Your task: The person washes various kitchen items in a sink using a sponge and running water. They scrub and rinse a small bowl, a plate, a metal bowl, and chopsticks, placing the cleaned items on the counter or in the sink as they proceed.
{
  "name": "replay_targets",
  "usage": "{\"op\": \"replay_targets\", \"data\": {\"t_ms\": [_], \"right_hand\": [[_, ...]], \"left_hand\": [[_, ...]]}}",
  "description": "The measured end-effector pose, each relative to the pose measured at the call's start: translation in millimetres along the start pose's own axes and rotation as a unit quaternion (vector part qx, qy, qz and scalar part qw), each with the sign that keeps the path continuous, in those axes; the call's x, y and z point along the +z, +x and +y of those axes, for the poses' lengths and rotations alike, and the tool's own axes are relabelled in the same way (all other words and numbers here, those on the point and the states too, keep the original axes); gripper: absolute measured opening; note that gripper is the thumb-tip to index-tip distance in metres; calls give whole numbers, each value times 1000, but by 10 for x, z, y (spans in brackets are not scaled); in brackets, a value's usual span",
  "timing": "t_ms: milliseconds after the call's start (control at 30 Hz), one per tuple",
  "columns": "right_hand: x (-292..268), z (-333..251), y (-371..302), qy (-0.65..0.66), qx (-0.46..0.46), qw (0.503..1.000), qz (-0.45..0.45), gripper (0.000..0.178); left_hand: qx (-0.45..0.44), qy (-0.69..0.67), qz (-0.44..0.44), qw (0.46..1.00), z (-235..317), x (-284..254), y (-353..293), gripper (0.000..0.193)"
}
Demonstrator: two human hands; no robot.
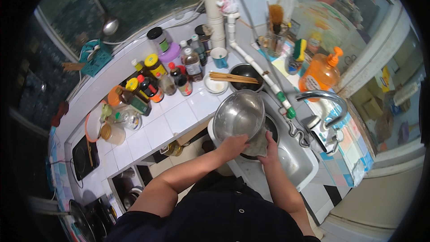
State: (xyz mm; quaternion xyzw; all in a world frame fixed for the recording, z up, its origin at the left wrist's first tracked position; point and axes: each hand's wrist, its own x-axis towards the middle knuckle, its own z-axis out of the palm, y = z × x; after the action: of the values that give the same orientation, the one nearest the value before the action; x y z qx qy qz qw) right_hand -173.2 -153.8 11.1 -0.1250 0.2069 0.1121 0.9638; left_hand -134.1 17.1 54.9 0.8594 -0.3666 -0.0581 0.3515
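Observation:
A shiny metal bowl (pixel 242 112) is tilted over the left part of the sink (pixel 295 163), its hollow inside turned up toward me. My left hand (pixel 234 147) is closed at the bowl's near rim, its fingertips partly hidden. Close to it on the right, my right hand (pixel 268 148) has its thumb raised and its fingers curled around a pale, wet-looking cloth (pixel 256 146). The cloth spans the gap between both hands, just below the bowl. A dark round pot (pixel 272 131) sits in the sink, largely covered by the bowl and my hands.
Behind the bowl, wooden chopsticks (pixel 234 77) lie across a white dish (pixel 216 83) and a dark bowl (pixel 246 72). A curved faucet (pixel 324 96) and an orange pump bottle (pixel 319 74) stand right of the sink. Several sauce bottles (pixel 150 88) line the tiled counter (pixel 172 121).

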Motion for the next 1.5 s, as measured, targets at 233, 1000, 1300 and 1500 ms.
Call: {"op": "replay_targets", "data": {"t_ms": [233,1000,1300,1500], "right_hand": [[-405,-251,-42,-22,-50,998,38,40],[-1142,-269,-729,95,-199,962,162,46],[-988,-112,-929,54,-235,931,274,48],[-1114,-38,-930,62,-233,933,266,46]], "left_hand": [[-92,197,-3,976,-851,-436,-614,15],[-26,99,-148,984,-1173,900,168,16],[-179,126,-320,922,-1696,2506,397,23],[-185,140,-259,938,-2069,2438,494,24]]}}
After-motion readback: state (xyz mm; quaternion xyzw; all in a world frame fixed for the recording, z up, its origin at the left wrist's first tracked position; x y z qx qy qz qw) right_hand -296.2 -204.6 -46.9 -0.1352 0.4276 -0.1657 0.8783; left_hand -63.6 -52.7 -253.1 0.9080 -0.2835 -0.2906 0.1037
